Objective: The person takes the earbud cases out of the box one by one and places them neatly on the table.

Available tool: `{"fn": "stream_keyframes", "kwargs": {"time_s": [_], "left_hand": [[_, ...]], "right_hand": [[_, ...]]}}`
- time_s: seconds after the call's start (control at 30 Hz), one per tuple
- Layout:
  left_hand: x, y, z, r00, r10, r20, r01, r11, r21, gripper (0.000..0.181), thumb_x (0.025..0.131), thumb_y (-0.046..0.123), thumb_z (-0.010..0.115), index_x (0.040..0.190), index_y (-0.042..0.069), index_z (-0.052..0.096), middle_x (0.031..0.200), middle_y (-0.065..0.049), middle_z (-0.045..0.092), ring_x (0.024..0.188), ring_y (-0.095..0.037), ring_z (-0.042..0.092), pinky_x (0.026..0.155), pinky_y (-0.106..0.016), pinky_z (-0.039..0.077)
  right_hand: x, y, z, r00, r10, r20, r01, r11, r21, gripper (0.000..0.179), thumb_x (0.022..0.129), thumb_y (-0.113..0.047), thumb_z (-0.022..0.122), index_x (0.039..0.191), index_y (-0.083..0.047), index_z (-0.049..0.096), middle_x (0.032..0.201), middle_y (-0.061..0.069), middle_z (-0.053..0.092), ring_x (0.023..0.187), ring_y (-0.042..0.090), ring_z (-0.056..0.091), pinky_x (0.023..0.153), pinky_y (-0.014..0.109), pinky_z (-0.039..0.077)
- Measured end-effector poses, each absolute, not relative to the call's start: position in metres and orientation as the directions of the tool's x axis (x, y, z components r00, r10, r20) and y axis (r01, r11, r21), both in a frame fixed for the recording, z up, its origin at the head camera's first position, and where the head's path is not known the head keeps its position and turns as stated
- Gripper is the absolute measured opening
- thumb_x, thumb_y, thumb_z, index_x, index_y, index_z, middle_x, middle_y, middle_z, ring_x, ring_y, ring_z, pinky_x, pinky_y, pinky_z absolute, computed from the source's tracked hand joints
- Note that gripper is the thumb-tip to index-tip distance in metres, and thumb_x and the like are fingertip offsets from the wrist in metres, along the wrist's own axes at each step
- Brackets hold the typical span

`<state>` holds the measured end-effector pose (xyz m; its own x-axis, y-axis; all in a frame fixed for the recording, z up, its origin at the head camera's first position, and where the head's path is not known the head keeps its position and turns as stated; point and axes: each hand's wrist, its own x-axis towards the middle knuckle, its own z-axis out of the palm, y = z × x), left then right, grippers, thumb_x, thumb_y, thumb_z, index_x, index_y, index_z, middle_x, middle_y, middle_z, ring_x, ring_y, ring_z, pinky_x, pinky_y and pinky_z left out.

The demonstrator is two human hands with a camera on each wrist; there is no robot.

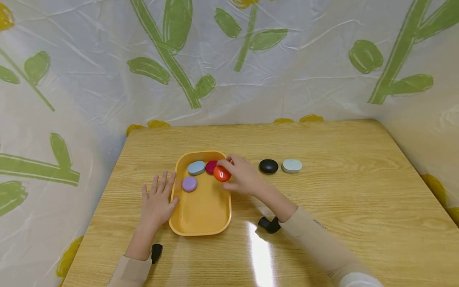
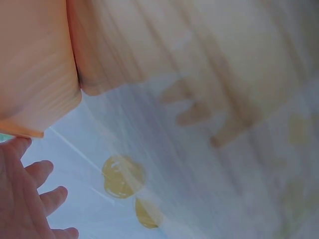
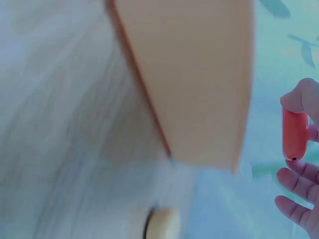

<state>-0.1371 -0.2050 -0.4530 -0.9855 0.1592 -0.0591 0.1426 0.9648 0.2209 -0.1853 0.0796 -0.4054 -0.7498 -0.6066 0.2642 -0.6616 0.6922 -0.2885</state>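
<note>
My right hand [image 1: 245,175] pinches a glossy red pebble-shaped piece [image 1: 222,173] between thumb and fingers, over the right side of a yellow-orange tray [image 1: 201,233]. In the right wrist view the same red piece [image 3: 295,135] shows edge-on, higher than the tray rim [image 3: 244,99]. Fingers spread and straight, my left hand [image 1: 157,205] lies along the tray's left rim. Inside the tray are a light blue oval piece [image 1: 196,168], a purple round piece [image 1: 189,184] and a crimson piece [image 1: 210,167], partly covered by the red one.
Right of the tray, a black oval piece [image 1: 268,166] and a pale mint oval piece [image 1: 292,166] lie in a row on the wooden table [image 1: 344,191]. A yellow piece [image 3: 164,224] sits near the tray, mostly hidden behind my right hand in the head view.
</note>
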Motion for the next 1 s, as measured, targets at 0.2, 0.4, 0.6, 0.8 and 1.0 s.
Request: {"fn": "stream_keyframes", "kwargs": {"time_s": [0.2,0.4,0.6,0.8,1.0], "left_hand": [[-0.138,-0.206,-0.453,-0.986,0.157,-0.063,0.139,0.963,0.229,0.069,0.091,0.033,0.045,0.149,0.026,0.007,0.154,-0.009,0.005,0.138,-0.036,0.003,0.105,-0.062,-0.006],[-0.138,-0.205,-0.451,-0.985,0.159,-0.071,0.139,0.962,0.233,0.069,0.092,0.033,0.045,0.149,0.026,0.007,0.154,-0.009,0.004,0.139,-0.036,0.002,0.105,-0.062,-0.006],[-0.139,-0.205,-0.451,-0.984,0.162,-0.075,0.142,0.964,0.223,0.069,0.092,0.034,0.044,0.149,0.026,0.006,0.154,-0.009,0.004,0.139,-0.036,0.003,0.105,-0.062,-0.006],[-0.139,-0.205,-0.451,-0.984,0.161,-0.07,0.142,0.964,0.225,0.069,0.092,0.034,0.044,0.149,0.026,0.006,0.154,-0.009,0.005,0.138,-0.036,0.003,0.105,-0.062,-0.005],[-0.138,-0.205,-0.45,-0.985,0.161,-0.068,0.142,0.964,0.226,0.069,0.091,0.034,0.044,0.149,0.026,0.007,0.154,-0.009,0.006,0.138,-0.037,0.004,0.105,-0.062,-0.005]], "right_hand": [[-0.191,0.125,-0.401,-0.801,-0.508,0.316,-0.592,0.752,-0.29,0.053,0.072,-0.026,0.074,0.118,-0.011,0.053,0.103,0.013,0.052,0.081,0.026,0.053,0.072,0.04,0.046],[-0.198,0.172,-0.397,-0.866,-0.389,0.314,-0.488,0.794,-0.362,0.052,0.073,-0.022,0.072,0.118,-0.009,0.052,0.104,0.018,0.051,0.082,0.032,0.054,0.07,0.044,0.049],[-0.203,0.218,-0.405,-0.906,-0.265,0.33,-0.393,0.815,-0.426,0.053,0.071,-0.014,0.074,0.117,-0.002,0.05,0.102,0.023,0.049,0.082,0.037,0.052,0.069,0.048,0.047],[-0.2,0.256,-0.412,-0.957,-0.141,0.253,-0.248,0.849,-0.467,0.053,0.072,-0.013,0.073,0.118,0.0,0.049,0.104,0.026,0.046,0.085,0.039,0.048,0.07,0.052,0.045],[-0.196,0.283,-0.419,-0.982,-0.09,0.168,-0.159,0.873,-0.461,0.054,0.075,-0.017,0.072,0.12,0.001,0.047,0.109,0.03,0.043,0.088,0.042,0.047,0.071,0.055,0.043]]}}
